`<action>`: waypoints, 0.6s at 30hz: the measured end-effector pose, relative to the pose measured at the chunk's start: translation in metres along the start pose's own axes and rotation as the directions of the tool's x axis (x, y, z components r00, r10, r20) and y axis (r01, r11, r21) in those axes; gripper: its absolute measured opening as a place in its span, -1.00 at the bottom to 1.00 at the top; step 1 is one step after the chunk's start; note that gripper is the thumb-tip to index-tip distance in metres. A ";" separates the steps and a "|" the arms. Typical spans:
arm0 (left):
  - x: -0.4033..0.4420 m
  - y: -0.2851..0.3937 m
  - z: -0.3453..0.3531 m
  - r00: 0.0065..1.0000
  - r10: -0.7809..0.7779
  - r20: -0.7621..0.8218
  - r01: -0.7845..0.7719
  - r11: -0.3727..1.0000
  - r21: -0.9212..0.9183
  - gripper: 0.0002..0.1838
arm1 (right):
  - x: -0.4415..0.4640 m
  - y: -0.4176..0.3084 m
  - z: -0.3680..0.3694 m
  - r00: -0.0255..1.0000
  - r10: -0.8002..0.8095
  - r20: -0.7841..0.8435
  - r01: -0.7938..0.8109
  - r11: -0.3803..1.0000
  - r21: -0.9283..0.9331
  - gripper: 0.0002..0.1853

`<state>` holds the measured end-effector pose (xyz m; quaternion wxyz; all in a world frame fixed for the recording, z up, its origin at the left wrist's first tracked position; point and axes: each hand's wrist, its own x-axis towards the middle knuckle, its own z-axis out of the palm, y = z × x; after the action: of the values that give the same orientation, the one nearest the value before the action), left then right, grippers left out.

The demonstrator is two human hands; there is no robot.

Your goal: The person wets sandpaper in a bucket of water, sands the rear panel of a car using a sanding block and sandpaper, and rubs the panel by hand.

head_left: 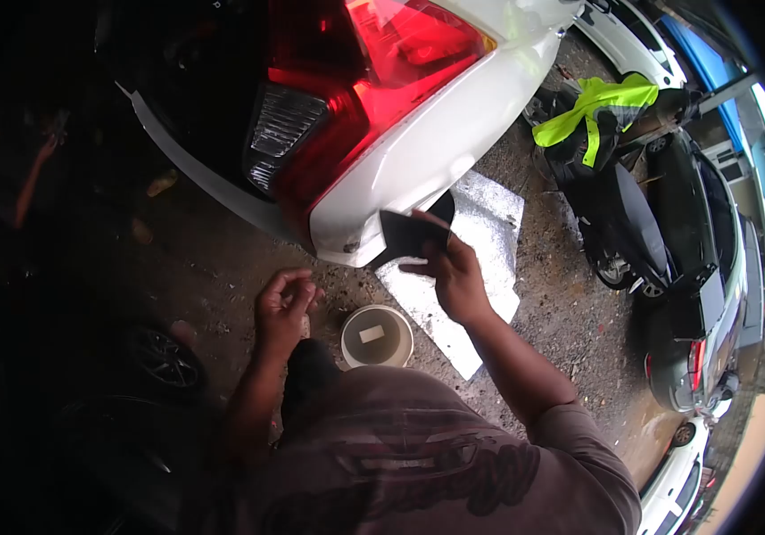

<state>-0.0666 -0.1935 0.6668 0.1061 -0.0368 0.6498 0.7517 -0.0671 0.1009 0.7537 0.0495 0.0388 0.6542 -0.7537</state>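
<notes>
Between the thumb and fingers of my right hand (455, 272) is a black sheet of sandpaper (405, 234), held near the lower corner of a white car bumper (427, 147). My left hand (287, 308) is in the air below the bumper, its fingers curled and the thumb against them. Whether anything small sits in that pinch cannot be made out. Above both hands is the car's red tail light (382, 71). A white bucket (377, 337) stands on the ground between my forearms, with a pale rectangular block (372, 334) inside.
A silvery sheet (480, 259) lies on the gravel under the bumper corner. To the right stands a motorcycle (619, 227) with a bright yellow-green jacket (596, 111) over it. A dark car (694, 357) is parked beyond. The left side is in deep shadow.
</notes>
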 end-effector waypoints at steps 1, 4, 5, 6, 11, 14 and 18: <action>0.009 0.011 -0.014 0.992 0.121 -0.017 -0.119 0.988 0.095 -0.71 | 0.004 -0.019 0.004 0.989 -0.099 -0.107 0.078 0.979 -0.189 -0.51; 0.062 0.084 -0.039 0.893 0.449 0.016 -0.438 0.861 0.260 -0.66 | 0.028 -0.040 0.013 0.812 -0.532 -0.238 0.181 0.618 -0.765 -0.46; 0.079 0.119 -0.037 0.792 0.608 0.058 -0.585 0.727 0.360 -0.65 | 0.036 -0.040 0.021 0.727 -0.651 -0.215 0.166 0.472 -0.866 -0.38; 0.096 0.154 -0.033 0.659 0.742 0.124 -0.709 0.557 0.432 -0.64 | 0.046 -0.035 0.032 0.683 -0.701 -0.203 0.115 0.378 -0.919 -0.37; 0.171 0.281 -0.002 0.088 0.899 0.430 -0.886 -0.127 0.447 -0.58 | 0.064 0.037 0.122 0.735 -0.675 -0.071 0.074 0.184 -0.980 -0.29; 0.210 0.309 0.034 -0.197 0.846 0.495 -0.802 -0.429 0.415 -0.52 | 0.045 0.058 0.171 0.825 -0.560 -0.076 -0.022 0.102 -0.995 -0.16; 0.235 0.299 0.073 -0.222 0.827 0.517 -0.720 -0.497 0.485 -0.37 | 0.064 0.030 0.177 0.808 -0.536 -0.244 -0.226 0.101 -0.969 -0.07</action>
<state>-0.3517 -0.1352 0.9219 -0.5646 0.4742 0.6427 0.2081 -0.1256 -0.0798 0.7417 -0.2146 0.1371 0.9639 -0.0773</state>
